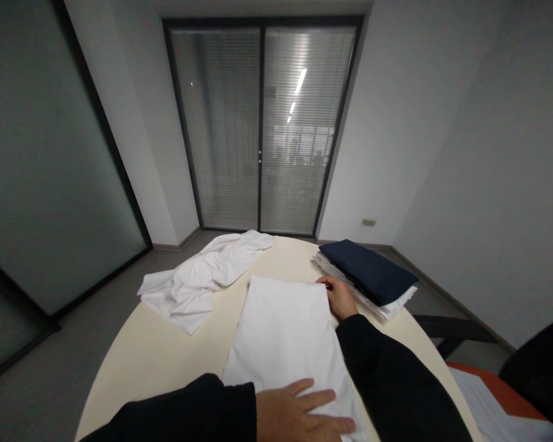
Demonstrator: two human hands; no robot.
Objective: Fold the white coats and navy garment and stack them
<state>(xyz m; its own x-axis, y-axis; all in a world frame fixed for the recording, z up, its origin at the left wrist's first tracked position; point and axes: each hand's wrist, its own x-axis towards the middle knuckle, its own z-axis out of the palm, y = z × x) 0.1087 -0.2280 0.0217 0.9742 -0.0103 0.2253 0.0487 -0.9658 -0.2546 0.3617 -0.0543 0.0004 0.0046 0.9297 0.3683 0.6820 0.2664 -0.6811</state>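
Observation:
A long folded white cloth [286,331] lies on the pale round table [166,356], its narrow far edge straight. My left hand [304,412] rests flat on its near part, fingers spread. At the cloth's far right corner is my right hand [338,298], its fingers closed on the edge there. Just right of that hand, a folded dark blue cloth [371,270] sits on top of a stack of white cloths [391,311]. A crumpled white garment [203,276] lies at the table's far left.
Beyond the table stand glass doors [260,123] with blinds. At the lower right are a dark chair [461,328] and an orange item [511,393] with white sheets beside it. A frosted glass panel [46,153] stands at the left.

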